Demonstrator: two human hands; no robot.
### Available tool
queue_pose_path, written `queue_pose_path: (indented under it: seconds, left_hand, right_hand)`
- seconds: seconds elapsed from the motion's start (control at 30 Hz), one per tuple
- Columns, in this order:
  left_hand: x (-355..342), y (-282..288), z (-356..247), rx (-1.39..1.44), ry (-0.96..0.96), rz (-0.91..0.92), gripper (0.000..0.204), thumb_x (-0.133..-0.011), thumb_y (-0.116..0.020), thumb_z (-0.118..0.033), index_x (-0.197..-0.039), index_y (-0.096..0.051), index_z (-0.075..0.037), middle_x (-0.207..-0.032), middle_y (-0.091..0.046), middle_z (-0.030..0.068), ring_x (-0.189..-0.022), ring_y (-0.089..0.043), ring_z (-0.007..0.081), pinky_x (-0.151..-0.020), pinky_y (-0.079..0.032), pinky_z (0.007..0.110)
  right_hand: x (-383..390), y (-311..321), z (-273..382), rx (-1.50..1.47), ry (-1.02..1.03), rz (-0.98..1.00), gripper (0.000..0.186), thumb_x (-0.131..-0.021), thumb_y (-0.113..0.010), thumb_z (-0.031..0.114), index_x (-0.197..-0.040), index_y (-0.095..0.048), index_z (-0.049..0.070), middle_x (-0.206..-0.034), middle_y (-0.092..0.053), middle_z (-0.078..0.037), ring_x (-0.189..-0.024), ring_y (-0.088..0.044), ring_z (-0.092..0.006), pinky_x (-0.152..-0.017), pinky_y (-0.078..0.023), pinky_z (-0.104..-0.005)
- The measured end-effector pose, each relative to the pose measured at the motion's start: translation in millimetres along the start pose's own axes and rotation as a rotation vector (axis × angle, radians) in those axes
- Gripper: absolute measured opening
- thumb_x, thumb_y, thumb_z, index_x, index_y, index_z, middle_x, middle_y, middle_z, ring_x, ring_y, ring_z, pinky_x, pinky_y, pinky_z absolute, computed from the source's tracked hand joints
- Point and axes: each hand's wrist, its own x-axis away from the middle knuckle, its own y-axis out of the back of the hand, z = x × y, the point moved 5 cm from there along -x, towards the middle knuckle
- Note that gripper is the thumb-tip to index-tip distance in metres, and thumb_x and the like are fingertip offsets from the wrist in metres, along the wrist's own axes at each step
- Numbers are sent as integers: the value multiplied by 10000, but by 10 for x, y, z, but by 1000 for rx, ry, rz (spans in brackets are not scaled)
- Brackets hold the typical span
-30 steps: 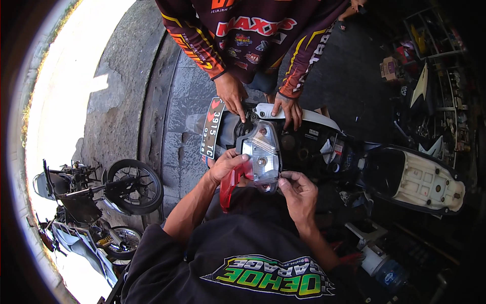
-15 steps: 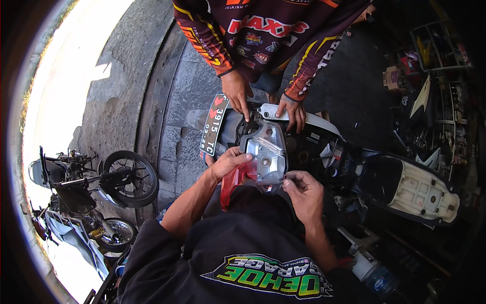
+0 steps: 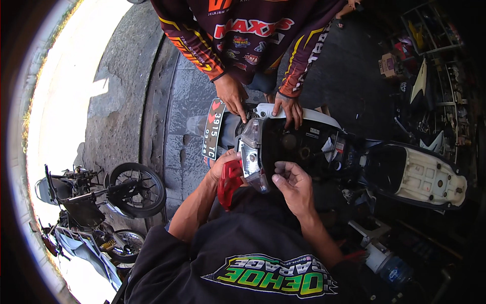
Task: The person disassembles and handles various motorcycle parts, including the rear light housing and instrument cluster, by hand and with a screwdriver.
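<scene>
My left hand (image 3: 221,164) grips a tail light assembly (image 3: 254,152) with a clear, silvery housing and a red lens (image 3: 230,182) hanging at its lower left. My right hand (image 3: 292,180) is just right of the housing, fingers curled but apart, with nothing visible in them. The light sits over the rear of a motorbike, beside a plated mudguard (image 3: 213,129). A co-worker in a long-sleeved jersey stands opposite: one hand (image 3: 233,96) points a finger down at the light's top end, the other (image 3: 288,109) rests on a white body panel (image 3: 324,119).
The raised seat (image 3: 425,177) shows its pale underside at right. Parked motorbikes (image 3: 136,188) stand at lower left on rough paving (image 3: 119,101). A shelf rack (image 3: 450,106) and cardboard box (image 3: 389,66) are at the right. A water jug (image 3: 397,268) lies lower right.
The tail light has turned in my left hand, appearing narrower and more edge-on. My right hand has come away from the housing's edge, its fingers parting.
</scene>
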Motion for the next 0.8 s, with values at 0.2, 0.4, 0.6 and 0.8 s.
queue_pose_path:
  seconds: [0.2,0.4,0.6,0.8]
  left_hand:
    - [38,78,22,108,43,-15,307,-987,-567,-211,-1126,-634,55,-959,-720,216,-790,-747,334,-604,-652,475]
    - [-116,268,-5,-159,-36,11,327,-991,-577,-208,-969,-677,103,-847,-734,171,-695,-736,239,-607,-628,335]
    - [-93,-53,-64,-229,43,19,299,-1007,-587,-221,-962,-684,59,-829,-731,105,-649,-690,140,-596,-562,256]
    - [7,-65,-19,-203,-83,-219,388,-1016,-578,-189,-1322,-493,35,-1151,-669,118,-948,-687,147,-820,-581,309]
  right_hand:
    - [-178,-79,-91,-3,48,154,359,-964,-683,154,-1254,-605,-43,-1055,-649,-40,-942,-593,-83,-891,-480,-241]
    - [-357,-3,-326,160,155,-347,471,-965,-689,352,-1215,-611,-41,-975,-649,-35,-878,-620,-118,-789,-508,-268]
    - [-646,0,-852,-547,-170,163,491,-1015,-576,444,-1262,-607,22,-1102,-627,-32,-1013,-570,-115,-903,-499,-310]
    - [-816,20,-986,-564,-157,94,512,-1037,-526,390,-1359,-560,-7,-1268,-606,-62,-1121,-583,-135,-993,-456,-302]
